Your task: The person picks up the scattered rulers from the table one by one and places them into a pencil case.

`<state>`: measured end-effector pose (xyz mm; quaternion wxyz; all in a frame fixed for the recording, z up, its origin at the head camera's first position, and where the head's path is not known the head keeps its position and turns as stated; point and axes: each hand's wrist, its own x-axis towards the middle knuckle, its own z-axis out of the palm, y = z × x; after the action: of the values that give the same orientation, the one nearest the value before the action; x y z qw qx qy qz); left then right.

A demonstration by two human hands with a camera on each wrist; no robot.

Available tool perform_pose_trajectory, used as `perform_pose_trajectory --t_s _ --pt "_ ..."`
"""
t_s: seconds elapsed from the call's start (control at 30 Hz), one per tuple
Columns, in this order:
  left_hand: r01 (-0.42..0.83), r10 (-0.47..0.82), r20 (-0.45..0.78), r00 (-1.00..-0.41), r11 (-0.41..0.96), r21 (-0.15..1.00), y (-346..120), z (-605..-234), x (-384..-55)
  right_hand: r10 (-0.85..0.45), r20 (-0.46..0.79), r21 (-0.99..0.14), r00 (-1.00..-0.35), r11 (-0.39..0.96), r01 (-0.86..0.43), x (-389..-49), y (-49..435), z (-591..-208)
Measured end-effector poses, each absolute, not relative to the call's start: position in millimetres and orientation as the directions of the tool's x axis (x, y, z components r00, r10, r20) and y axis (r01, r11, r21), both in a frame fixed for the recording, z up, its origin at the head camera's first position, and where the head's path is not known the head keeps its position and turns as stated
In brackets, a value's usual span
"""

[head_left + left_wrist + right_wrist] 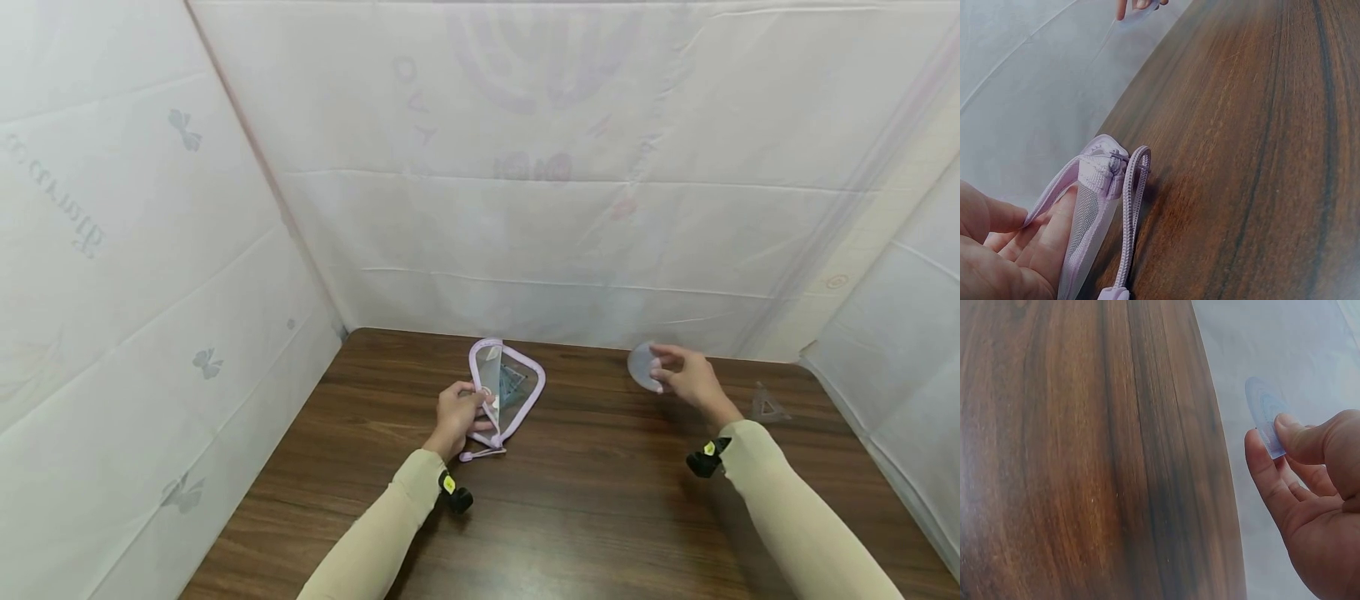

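A clear zip pouch (525, 406) with lilac edging stands spread at its mouth near the middle of the table. My left hand (456, 417) pinches one edge of it between thumb and fingers, with some fingers inside the opening. Through its side shows a bluish triangular set square (512, 385). Off to the right, above the table's far edge, my right hand (686, 377) pinches a clear bluish protractor (1263, 409) between thumb and fingers. The zip end and its lilac pull cord (1129, 219) hang beside my left fingers.
Another clear set square (768, 407) lies on the table to the right, close to my right wrist. The brown wooden table (570, 517) is bordered by white printed sheets (562, 233) at the back and both sides.
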<state>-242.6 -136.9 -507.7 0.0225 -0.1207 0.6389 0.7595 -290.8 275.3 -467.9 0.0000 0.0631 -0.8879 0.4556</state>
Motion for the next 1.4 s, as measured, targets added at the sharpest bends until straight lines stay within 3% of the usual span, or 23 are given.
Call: perform_pose_trajectory --t_s 0.73,0.97,1.4 --pt "-0.173 -0.13 -0.196 -0.972 -0.172 0.97 -137 -508 -242 -0.156 0.048 -0.84 -0.987 0.527 -0.124 -302 233 -463" --pt "-0.173 -0.092 -0.19 -0.978 -0.165 0.971 -133 -476 -222 -0.182 0.036 -0.847 -0.983 0.516 -0.126 -307 219 -463" --pt "-0.18 -0.11 -0.201 -0.973 -0.178 0.967 -136 -511 -244 -0.21 0.03 -0.867 -0.977 0.48 -0.13 -315 190 -464"
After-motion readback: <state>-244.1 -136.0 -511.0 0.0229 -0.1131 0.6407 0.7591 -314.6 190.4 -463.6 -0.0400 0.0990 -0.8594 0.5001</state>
